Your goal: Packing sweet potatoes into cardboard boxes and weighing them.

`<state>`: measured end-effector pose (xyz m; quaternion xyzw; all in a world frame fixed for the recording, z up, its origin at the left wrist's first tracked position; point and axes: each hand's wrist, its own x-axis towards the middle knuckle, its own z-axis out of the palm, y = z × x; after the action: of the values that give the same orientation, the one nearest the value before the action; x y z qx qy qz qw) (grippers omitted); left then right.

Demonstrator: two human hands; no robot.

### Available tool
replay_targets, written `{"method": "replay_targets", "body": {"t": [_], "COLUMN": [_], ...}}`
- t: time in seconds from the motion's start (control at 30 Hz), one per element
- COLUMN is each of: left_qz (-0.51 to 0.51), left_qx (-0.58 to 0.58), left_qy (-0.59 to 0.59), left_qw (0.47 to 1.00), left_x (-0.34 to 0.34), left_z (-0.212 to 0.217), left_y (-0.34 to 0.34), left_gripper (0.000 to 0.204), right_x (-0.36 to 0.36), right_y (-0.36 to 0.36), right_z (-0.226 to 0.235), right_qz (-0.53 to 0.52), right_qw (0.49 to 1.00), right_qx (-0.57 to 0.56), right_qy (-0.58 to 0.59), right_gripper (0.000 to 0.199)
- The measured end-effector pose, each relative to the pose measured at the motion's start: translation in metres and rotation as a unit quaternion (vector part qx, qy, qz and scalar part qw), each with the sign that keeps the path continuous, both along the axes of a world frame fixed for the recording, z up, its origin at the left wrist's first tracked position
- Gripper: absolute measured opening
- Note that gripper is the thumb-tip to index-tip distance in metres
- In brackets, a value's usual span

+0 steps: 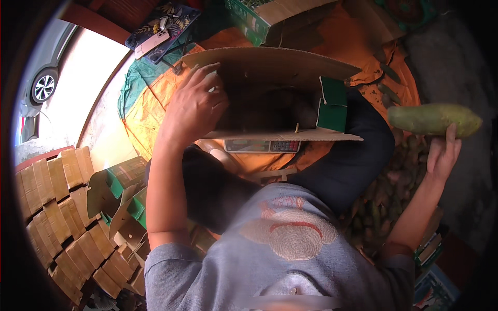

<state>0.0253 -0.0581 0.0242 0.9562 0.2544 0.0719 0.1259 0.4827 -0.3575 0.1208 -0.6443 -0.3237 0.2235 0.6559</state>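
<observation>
Stacked folded cartons at far left, well apart from the work. Left hand curled over the near-left rim of the open cardboard box, fingers bent, steadying it above the scale. Right hand raised, fingers loosely open under a long green fruit (held clear, free room rightward).

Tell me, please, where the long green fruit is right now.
In the head view, far right: the green fruit sits in the right hand, above the produce heap.
</observation>
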Motion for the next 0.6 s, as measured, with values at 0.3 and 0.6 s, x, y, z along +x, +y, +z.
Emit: {"method": "replay_targets", "body": {"t": [0.3, 0.6], "left_qz": [0.084, 0.089], "left_qx": [-0.004, -0.027], "left_qy": [-0.063, -0.072], "left_qw": [0.994, 0.993], "left_x": [-0.037, -0.051], "left_z": [0.016, 0.009], "left_y": [0.011, 0.022], "left_gripper": [0.021, 0.026], "right_x": [-0.182, -0.225], "right_y": [0.212, 0.265], "right_z": [-0.02, -0.142], "right_qz": [0.353, 0.543], "right_qw": [0.904, 0.558], "right_qx": [-0.123, -0.45], "right_qy": [-0.208, -0.438], "right_gripper": [0.061, 0.065]}}
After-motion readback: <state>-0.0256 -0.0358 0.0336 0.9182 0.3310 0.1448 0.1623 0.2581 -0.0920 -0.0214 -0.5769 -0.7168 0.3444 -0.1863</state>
